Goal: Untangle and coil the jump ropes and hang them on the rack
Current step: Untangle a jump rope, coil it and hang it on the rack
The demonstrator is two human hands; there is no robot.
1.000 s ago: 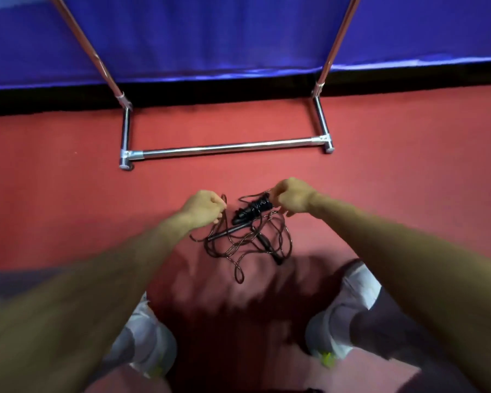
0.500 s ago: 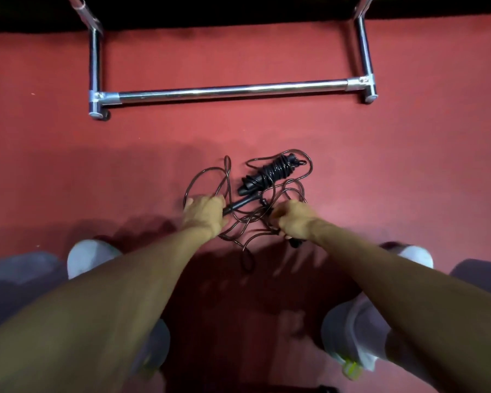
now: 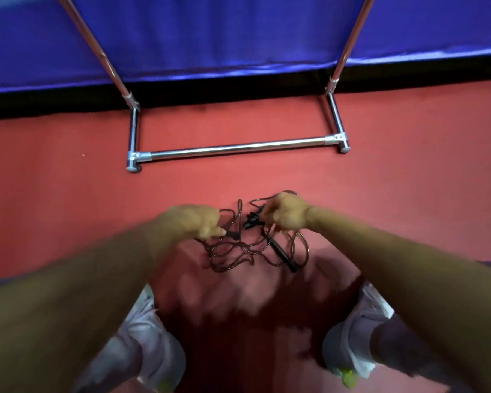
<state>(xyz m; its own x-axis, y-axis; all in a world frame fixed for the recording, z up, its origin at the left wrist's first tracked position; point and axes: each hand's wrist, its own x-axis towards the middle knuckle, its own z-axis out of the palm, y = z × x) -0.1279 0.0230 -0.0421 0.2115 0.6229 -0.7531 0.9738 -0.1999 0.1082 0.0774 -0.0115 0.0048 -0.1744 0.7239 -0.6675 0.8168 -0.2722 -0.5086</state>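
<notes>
A tangle of dark, thin jump ropes lies on the red floor between my feet and the rack. One black handle sticks out at the tangle's lower right. My left hand pinches a strand at the left side of the tangle. My right hand grips the bundle of black handles and cord at the upper right. Both hands are blurred. The chrome rack stands beyond the ropes, its base bar on the floor and two uprights rising out of view.
A blue mat or curtain hangs behind the rack above a black strip. My two white shoes stand near the bottom edge on the red floor.
The camera has tilted up, so the blue backdrop shows again. Both hands have moved from the near side of the tangle toward its far side, the right one onto the handle bundle.
</notes>
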